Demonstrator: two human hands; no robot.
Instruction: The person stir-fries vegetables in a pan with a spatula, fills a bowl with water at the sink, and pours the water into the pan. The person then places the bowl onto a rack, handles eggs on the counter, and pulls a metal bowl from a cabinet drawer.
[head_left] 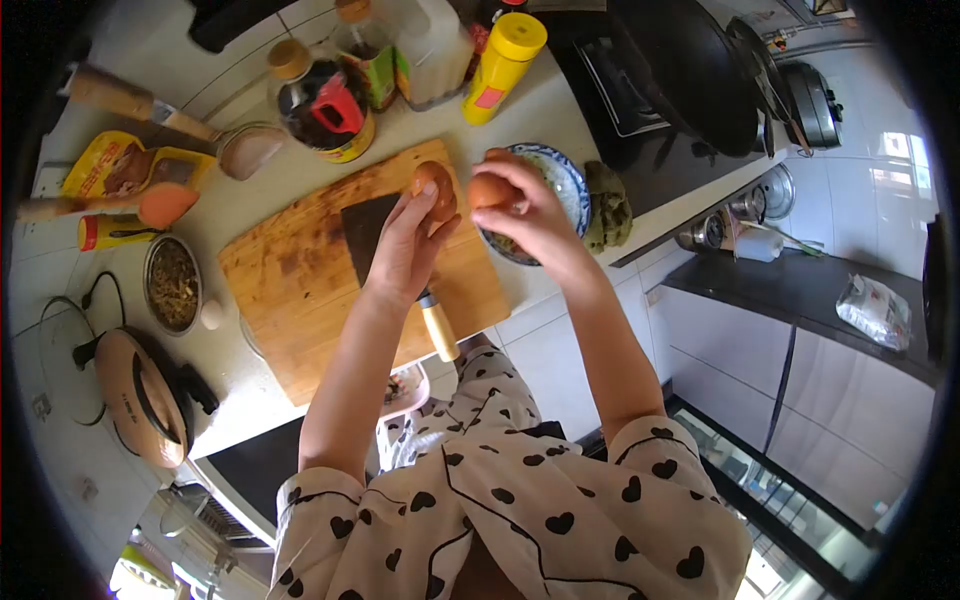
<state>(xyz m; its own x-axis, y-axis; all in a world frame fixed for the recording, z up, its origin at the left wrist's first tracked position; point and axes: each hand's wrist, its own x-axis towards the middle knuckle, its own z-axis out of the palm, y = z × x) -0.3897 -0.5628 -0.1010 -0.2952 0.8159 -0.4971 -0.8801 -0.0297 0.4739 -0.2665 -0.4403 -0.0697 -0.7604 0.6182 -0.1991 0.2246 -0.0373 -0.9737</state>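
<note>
Over the cutting board's right end, my left hand is closed around a brown egg. Close to it, my right hand grips another brown egg. Whether either shell is cracked cannot be made out. A small gap separates the two eggs. Below and behind my right hand is a blue-and-white bowl, its contents partly hidden. On the wooden cutting board lies a cleaver, its wooden handle pointing toward me and its blade partly covered by my left hand.
Sauce bottles and a yellow canister line the back. A dark cloth sits right of the bowl, near the wok. At left are a metal bowl of food, a pale egg and an electric appliance.
</note>
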